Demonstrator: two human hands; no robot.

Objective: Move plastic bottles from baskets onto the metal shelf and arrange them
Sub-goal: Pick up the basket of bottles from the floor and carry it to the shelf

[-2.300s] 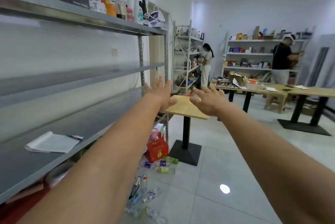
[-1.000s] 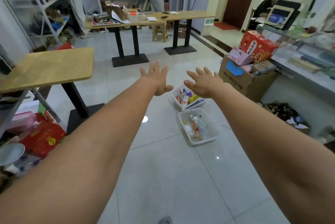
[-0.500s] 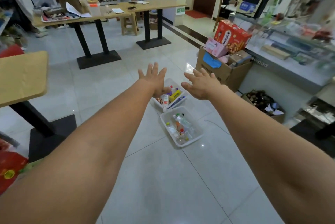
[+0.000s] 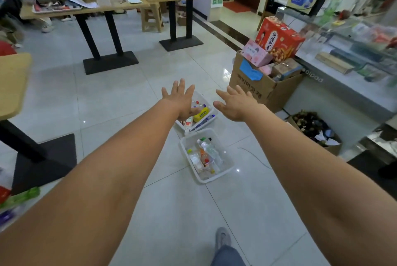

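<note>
Two white plastic baskets sit on the tiled floor ahead of me. The near basket [image 4: 228, 170] holds several clear bottles with coloured caps [image 4: 209, 151]. The far basket [image 4: 211, 107] holds a yellow bottle [image 4: 201, 114] and others, partly hidden behind my left hand [image 4: 182, 100]. That hand is stretched forward, fingers spread, holding nothing. My right hand [image 4: 235, 103] is also held out flat and empty, to the right of the far basket. Both hands hover well above the floor. The metal shelf is out of view.
A cardboard box [image 4: 261, 85] piled with a red carton [image 4: 279, 38] stands right of the baskets, against a glass counter [image 4: 348, 65]. A second box of scraps [image 4: 315, 130] lies nearer. Wooden tables on black pedestals [image 4: 107, 29] are behind and at left. My shoe [image 4: 223, 237] is below.
My view has swung from the metal shelf round to the baskets on the floor and moved closer to them. Both hands stay outstretched and empty.
</note>
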